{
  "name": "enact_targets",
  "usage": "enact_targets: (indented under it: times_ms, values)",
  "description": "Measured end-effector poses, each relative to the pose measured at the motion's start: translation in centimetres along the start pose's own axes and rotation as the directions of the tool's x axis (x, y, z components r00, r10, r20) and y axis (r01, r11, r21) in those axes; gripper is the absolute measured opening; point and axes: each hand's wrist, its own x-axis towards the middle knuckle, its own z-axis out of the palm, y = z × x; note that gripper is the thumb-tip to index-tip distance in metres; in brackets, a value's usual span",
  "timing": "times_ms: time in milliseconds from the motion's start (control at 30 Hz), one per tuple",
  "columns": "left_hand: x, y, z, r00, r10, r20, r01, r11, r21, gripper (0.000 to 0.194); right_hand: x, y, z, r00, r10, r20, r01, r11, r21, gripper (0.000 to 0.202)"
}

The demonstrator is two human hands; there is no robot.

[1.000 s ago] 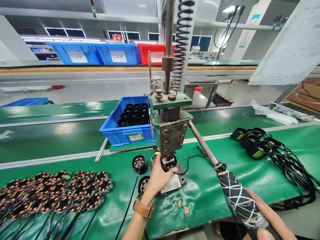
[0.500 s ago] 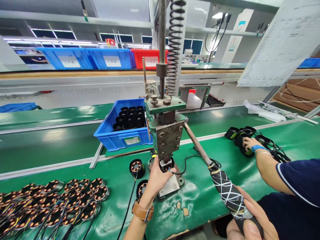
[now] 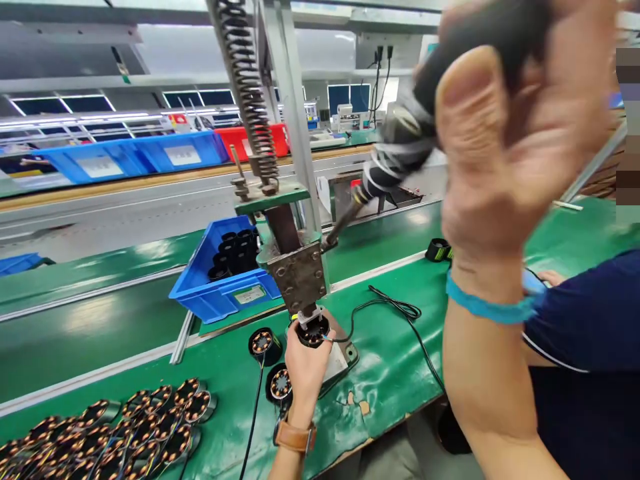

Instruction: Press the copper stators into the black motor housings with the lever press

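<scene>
My left hand (image 3: 306,370), with a brown watch strap at the wrist, is closed around a black round motor housing (image 3: 314,335) with a black cable. It holds the housing on the base under the ram of a hand press (image 3: 300,277); the ram's tip is at the housing's mouth. High on the right, my right hand (image 3: 505,147) is wrapped around the taped lever handle (image 3: 397,150) of the press, blurred by motion. Close to my left hand stand a black housing with copper windings (image 3: 263,343) and another wound housing (image 3: 280,383).
Many copper-wound stators (image 3: 145,427) lie at the lower left. Behind the press, a blue bin (image 3: 225,297) holds black housings. A co-worker's dark sleeve (image 3: 590,320) is at the right, near a black housing (image 3: 437,250). Bins line the back shelf.
My right hand has swung the lever from low to high, and the ram has risen. My left hand still holds the housing. The view has shifted and tilted.
</scene>
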Motion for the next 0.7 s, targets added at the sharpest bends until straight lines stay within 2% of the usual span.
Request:
enact_targets:
  times_ms: [33, 67, 100, 133, 167, 233, 300, 400, 533, 600, 700]
  values:
    - [-0.5, 0.0, 0.1, 1.0, -0.009, -0.003, 0.009, 1.0, 0.004, 0.074, -0.4, 1.7, 1.3, 0.995, 0.046, 0.086, -0.044, 0.999, -0.025, 0.068]
    - [-1.1, 0.0, 0.2, 1.0, 0.004, 0.0, -0.004, 1.0, -0.002, 0.074, -1.9, 3.6, 2.2, 0.967, 0.151, 0.205, -0.134, 0.987, -0.093, 0.063]
    - [-1.7, 0.1, 0.4, 0.999, 0.033, 0.008, -0.033, 0.999, -0.014, 0.072, -4.4, 5.7, 2.8, 0.895, 0.304, 0.326, -0.245, 0.947, -0.209, 0.061]
    - [-2.3, 0.1, 0.6, 0.998, 0.067, 0.017, -0.067, 0.997, -0.026, 0.07, -7.6, 7.7, 2.9, 0.775, 0.478, 0.413, -0.345, 0.868, -0.358, 0.057]
    - [-2.8, 0.2, 1.0, 0.995, 0.097, 0.027, -0.096, 0.995, -0.035, 0.069, -11.3, 9.5, 2.8, 0.665, 0.606, 0.436, -0.404, 0.783, -0.473, 0.051]
    - [-3.7, 0.2, 2.2, 0.989, 0.127, 0.07, -0.123, 0.991, -0.059, 0.069, -18.8, 12.5, 1.6, 0.476, 0.796, 0.374, -0.46, 0.588, -0.666, 0.034]
    - [-4.1, 0.1, 4.3, 0.981, 0.125, 0.147, -0.109, 0.988, -0.111, 0.067, -25.1, 14.1, -0.1, 0.344, 0.905, 0.249, -0.464, 0.395, -0.793, 0.022]
    - [-3.9, -0.5, 9.1, 0.962, 0.13, 0.239, -0.086, 0.979, -0.186, 0.059, -30.6, 14.4, -3.5, 0.239, 0.963, 0.126, -0.451, 0.225, -0.864, 0.023]
    - [-2.8, -0.4, 16.4, 0.973, 0.064, 0.223, -0.025, 0.984, -0.174, 0.058, -33.7, 12.5, -9.7, 0.089, 0.996, 0.024, -0.479, 0.064, -0.875, 0.042]
    - [-2.2, 0.7, 19.7, 0.973, 0.022, 0.23, 0.021, 0.983, -0.182, 0.062, -35.3, 11.0, -12.6, 0.01, 1.0, -0.027, -0.614, -0.016, -0.789, 0.048]
    - [-0.9, 3.5, 23.9, 0.955, -0.012, 0.297, 0.073, 0.978, -0.195, 0.071, -37.6, 8.6, -14.9, -0.125, 0.989, -0.072, -0.903, -0.144, -0.405, 0.067]
